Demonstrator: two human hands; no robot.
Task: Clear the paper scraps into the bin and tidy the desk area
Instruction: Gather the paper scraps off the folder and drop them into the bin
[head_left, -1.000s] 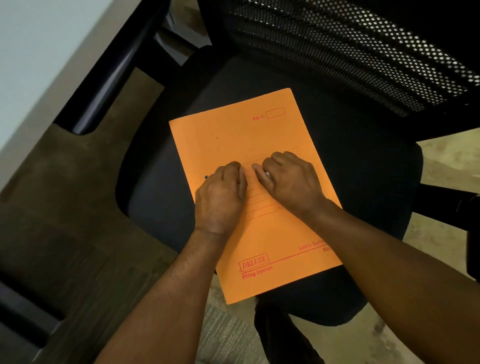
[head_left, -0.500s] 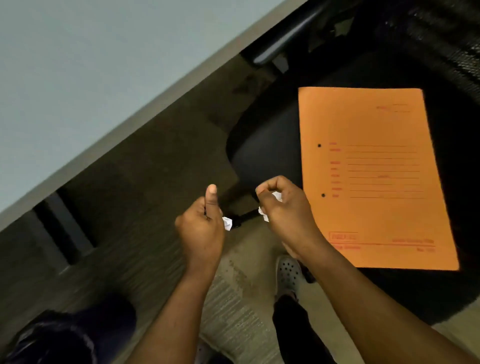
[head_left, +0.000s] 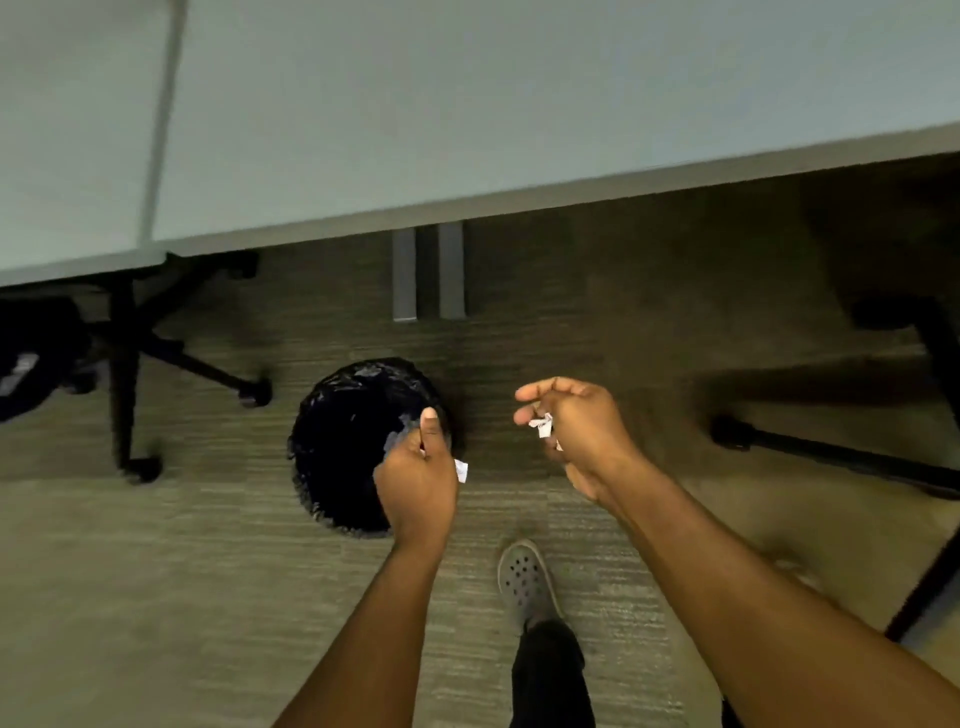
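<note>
A round bin (head_left: 345, 441) lined with a black plastic bag stands on the carpet below the desk edge. My left hand (head_left: 418, 480) hovers over the bin's right rim, closed on white paper scraps (head_left: 461, 470) that poke out beside the palm. To the right of the bin, my right hand (head_left: 582, 431) is closed on more white paper scraps (head_left: 540, 425), held above bare carpet and apart from the bin.
The pale desk top (head_left: 467, 114) fills the upper frame, with grey desk legs (head_left: 428, 275) under it. A chair base with castors (head_left: 156, 358) stands left of the bin, another chair base (head_left: 831, 457) at the right. My shoe (head_left: 524, 582) is on the carpet.
The view swung left from the chair and orange folder to the bin. Both hands lifted off the folder with paper scraps and moved over to the bin area.
</note>
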